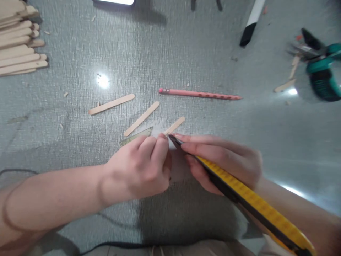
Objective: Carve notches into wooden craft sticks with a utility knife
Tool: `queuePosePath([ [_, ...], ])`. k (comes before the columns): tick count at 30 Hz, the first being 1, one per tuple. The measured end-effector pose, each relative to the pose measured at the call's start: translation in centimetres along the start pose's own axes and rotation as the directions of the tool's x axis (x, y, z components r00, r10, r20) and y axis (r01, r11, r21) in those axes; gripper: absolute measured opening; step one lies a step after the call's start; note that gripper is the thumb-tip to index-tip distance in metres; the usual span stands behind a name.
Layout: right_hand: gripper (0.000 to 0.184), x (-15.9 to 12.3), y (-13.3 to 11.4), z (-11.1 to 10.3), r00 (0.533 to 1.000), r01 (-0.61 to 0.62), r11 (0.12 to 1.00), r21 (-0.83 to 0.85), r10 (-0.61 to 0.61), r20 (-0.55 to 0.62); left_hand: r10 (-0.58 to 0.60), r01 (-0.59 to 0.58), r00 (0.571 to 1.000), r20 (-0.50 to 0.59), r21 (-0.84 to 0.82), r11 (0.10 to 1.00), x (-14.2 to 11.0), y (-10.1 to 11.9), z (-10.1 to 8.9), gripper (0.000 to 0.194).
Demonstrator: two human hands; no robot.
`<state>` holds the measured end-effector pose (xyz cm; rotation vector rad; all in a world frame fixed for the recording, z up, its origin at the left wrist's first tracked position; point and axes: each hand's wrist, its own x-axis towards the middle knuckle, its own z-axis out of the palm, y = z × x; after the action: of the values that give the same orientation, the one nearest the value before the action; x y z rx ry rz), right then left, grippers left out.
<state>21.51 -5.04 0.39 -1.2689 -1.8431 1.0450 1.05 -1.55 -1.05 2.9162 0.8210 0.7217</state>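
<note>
My right hand [223, 156] is closed around a yellow and black utility knife [239, 192], whose blade tip points up and left. The tip meets a wooden craft stick [176, 125] near its middle. My left hand [144, 163] is closed on the lower end of that stick, and its fingers hide the rest of it. Partly beneath my left hand lies a greenish clear triangular ruler [137, 136]. Two more craft sticks, an upper left one [112, 104] and a nearer one [141, 118], rest on the table beyond my hands.
A pink pencil [199, 94] lies past my hands. Stacked craft sticks [21, 46] fill the far left corner. Green-handled pliers [319, 60] sit at the right by broken stick pieces [285, 85]. A white and black pen-like tool [252, 25] lies at the back.
</note>
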Motion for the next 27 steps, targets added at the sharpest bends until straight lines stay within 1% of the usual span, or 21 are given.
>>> queuePosePath([
  [2, 0.034, -0.01, 0.03, 0.03, 0.999, 0.046, 0.998, -0.039, -0.047, -0.014, 0.007, -0.007, 1.0, 0.012, -0.004, 1.0, 0.05, -0.04, -0.08, 0.013],
  [4, 0.037, -0.06, 0.13, 0.08, 0.999, 0.049, 0.999, -0.023, -0.049, -0.017, 0.014, -0.014, 1.0, 0.018, -0.011, 1.0, 0.12, -0.08, -0.12, 0.014],
  [6, 0.041, -0.11, 0.25, 0.13, 0.999, 0.032, 0.998, 0.049, -0.032, 0.0, 0.016, -0.016, 1.0, 0.014, -0.016, 1.0, 0.17, -0.11, -0.09, 0.014],
  [8, 0.043, -0.14, 0.32, 0.15, 0.999, 0.017, 0.986, 0.164, -0.022, 0.025, 0.013, -0.012, 1.0, 0.007, -0.022, 1.0, 0.17, -0.11, -0.04, 0.013],
  [10, 0.043, -0.14, 0.32, 0.15, 0.997, -0.04, 0.96, 0.278, 0.02, 0.072, 0.009, -0.009, 1.0, 0.0, -0.03, 1.0, 0.15, -0.11, 0.0, 0.01],
  [12, 0.041, -0.16, 0.35, 0.13, 0.99, -0.111, 0.936, 0.335, 0.076, 0.116, 0.01, -0.01, 1.0, 0.002, -0.033, 0.999, 0.15, -0.12, -0.01, 0.008],
  [14, 0.039, -0.27, 0.48, 0.11, 0.99, -0.117, 0.941, 0.319, 0.084, 0.114, 0.016, -0.016, 1.0, 0.004, -0.023, 1.0, 0.18, -0.16, -0.08, 0.006],
  [15, 0.039, -0.35, 0.58, 0.1, 0.994, -0.082, 0.955, 0.284, 0.059, 0.089, 0.021, -0.021, 1.0, 0.003, -0.018, 1.0, 0.2, -0.18, -0.11, 0.006],
  [18, 0.043, -0.57, 0.8, 0.07, 1.0, 0.028, 0.994, 0.106, -0.03, 0.01, 0.023, -0.022, 1.0, 0.006, -0.014, 1.0, 0.28, -0.21, -0.2, 0.01],
  [20, 0.047, -0.63, 0.73, 0.03, 0.999, 0.046, 0.999, -0.016, -0.047, -0.014, 0.017, -0.017, 1.0, 0.015, -0.011, 1.0, 0.31, -0.18, -0.22, 0.011],
  [21, 0.048, -0.63, 0.63, 0.01, 0.998, 0.05, 0.998, -0.046, -0.051, -0.019, 0.013, -0.013, 1.0, 0.02, -0.01, 1.0, 0.32, -0.15, -0.22, 0.011],
  [23, 0.049, -0.59, 0.4, -0.03, 0.999, 0.047, 0.999, -0.024, -0.047, -0.005, 0.013, -0.012, 1.0, 0.019, -0.009, 1.0, 0.31, -0.09, -0.21, 0.009],
  [25, 0.047, -0.51, 0.22, -0.03, 1.0, 0.011, 0.997, 0.072, -0.013, 0.017, 0.011, -0.01, 1.0, 0.019, -0.015, 1.0, 0.28, -0.05, -0.22, 0.01],
  [27, 0.041, -0.41, 0.13, -0.02, 0.998, -0.051, 0.984, 0.172, 0.043, 0.049, 0.008, -0.008, 1.0, 0.024, -0.022, 1.0, 0.23, -0.05, -0.27, 0.012],
])
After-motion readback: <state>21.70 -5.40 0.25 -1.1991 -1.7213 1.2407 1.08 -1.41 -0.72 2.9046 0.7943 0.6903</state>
